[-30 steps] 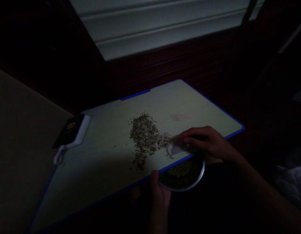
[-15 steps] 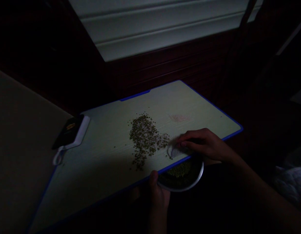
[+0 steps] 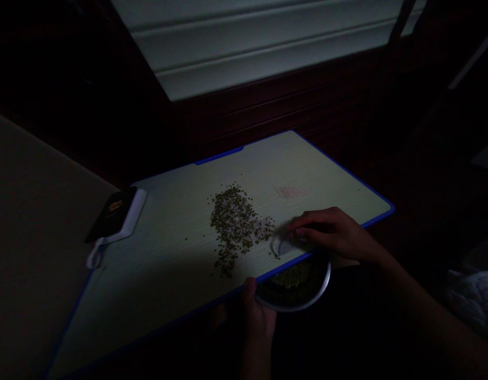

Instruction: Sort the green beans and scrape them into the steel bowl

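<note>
My right hand [image 3: 331,229] pinches a clear plastic protractor [image 3: 285,245], its curved edge facing left on the table top. Just left of it lies a spread of small green beans [image 3: 233,216], like mung beans, mixed with pale grains. A smaller patch of pale, pinkish grains [image 3: 291,191] sits farther back. My left hand [image 3: 259,314] grips the left side of a metal bowl [image 3: 307,303] under the table's near edge, thumb up by the blue rim. Green beans [image 3: 293,275] lie inside the bowl. The left fingers are mostly hidden beneath it.
The pale table [image 3: 149,264] has a blue edge. A dark-and-white device [image 3: 117,214] with a strap rests at its left end, by a light panel [image 3: 41,237]. Behind stands dark red wood below white slats [image 3: 267,47]. The room is dim.
The bean pile, bowl and both hands stay almost exactly in place. Only the picture lit on the device at the left looks different.
</note>
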Demonstrator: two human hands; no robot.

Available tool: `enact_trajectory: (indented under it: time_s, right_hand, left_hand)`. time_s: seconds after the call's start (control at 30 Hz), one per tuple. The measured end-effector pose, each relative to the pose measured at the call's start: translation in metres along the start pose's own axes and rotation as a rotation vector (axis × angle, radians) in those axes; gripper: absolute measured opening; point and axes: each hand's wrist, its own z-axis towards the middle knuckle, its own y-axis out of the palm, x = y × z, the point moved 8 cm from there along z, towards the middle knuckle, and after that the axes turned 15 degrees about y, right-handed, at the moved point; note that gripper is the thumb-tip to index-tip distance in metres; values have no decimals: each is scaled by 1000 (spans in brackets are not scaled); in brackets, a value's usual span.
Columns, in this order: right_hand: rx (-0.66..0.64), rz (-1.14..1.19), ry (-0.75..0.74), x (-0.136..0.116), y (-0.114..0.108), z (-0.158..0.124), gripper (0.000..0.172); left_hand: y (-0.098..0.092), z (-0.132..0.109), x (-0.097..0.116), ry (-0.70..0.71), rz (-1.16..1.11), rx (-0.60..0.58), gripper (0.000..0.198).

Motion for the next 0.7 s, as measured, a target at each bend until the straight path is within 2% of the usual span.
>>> enact_trajectory:
  time_s: [0.3, 0.53, 0.7]
  right_hand:
    - [-52, -15, -42, -3, 4, -2, 21]
    - [173, -74, 5, 1, -10, -1, 20]
    - [70, -69, -53, -5, -2, -3, 20]
  left_hand:
    - [1, -3, 0, -34, 30, 12, 88]
    - [1, -1, 2, 6, 32, -3, 80]
    - [1, -1, 3, 36, 29, -24, 75]
